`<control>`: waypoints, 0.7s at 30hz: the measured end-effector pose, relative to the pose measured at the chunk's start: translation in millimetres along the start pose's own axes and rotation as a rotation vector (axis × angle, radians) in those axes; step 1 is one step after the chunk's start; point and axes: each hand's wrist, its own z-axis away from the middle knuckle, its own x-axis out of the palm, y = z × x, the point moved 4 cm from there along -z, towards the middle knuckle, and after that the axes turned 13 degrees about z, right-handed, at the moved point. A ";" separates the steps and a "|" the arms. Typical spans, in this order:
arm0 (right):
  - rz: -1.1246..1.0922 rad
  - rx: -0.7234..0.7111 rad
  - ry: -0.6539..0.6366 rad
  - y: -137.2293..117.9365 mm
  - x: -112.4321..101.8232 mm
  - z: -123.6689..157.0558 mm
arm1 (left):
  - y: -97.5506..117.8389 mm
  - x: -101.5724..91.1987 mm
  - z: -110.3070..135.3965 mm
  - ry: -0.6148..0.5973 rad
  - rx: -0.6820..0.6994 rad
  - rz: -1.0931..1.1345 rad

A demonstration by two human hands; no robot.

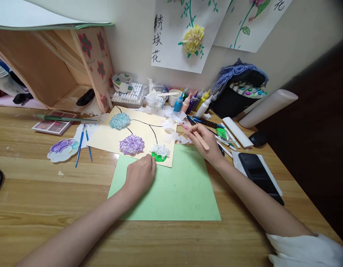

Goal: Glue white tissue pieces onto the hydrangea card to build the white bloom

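My right hand [204,142] is closed around a wooden craft stick [201,141], with its fingertips just right of the torn white paper bits [182,139]. My left hand [140,172] is curled, knuckles up, at the lower edge of a cream sheet [104,139]. Its fingertips are at a green clay patch [159,157] topped with white paper pieces [160,150]; whatever they pinch is hidden. Drawn black stems link this patch with a purple flower [131,144] and a blue flower [119,121]. Under the cream sheet lies a green sheet [171,196].
Paint bottles [185,103], a plastic cup of paper bits [154,98] and white markers [129,97] line the wall. At left lie a paint palette [62,150] and brushes [80,146]. A black case [257,176] and green clay in a bag [223,134] sit at right.
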 end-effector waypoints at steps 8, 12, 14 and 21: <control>0.052 -0.003 -0.021 18.8 36.5 -8.8 | 0.1 -0.9 -0.6 0.007 0.007 0.016; 0.127 -0.118 0.095 -3.6 30.6 -9.0 | -0.4 -1.6 0.2 0.003 -0.001 0.027; 0.260 -0.184 0.162 -15.6 21.1 -5.5 | -0.7 -2.1 0.4 0.006 -0.001 0.036; 0.202 -0.171 0.110 -38.7 0.4 4.0 | -4.2 -7.6 2.6 0.016 -0.040 0.172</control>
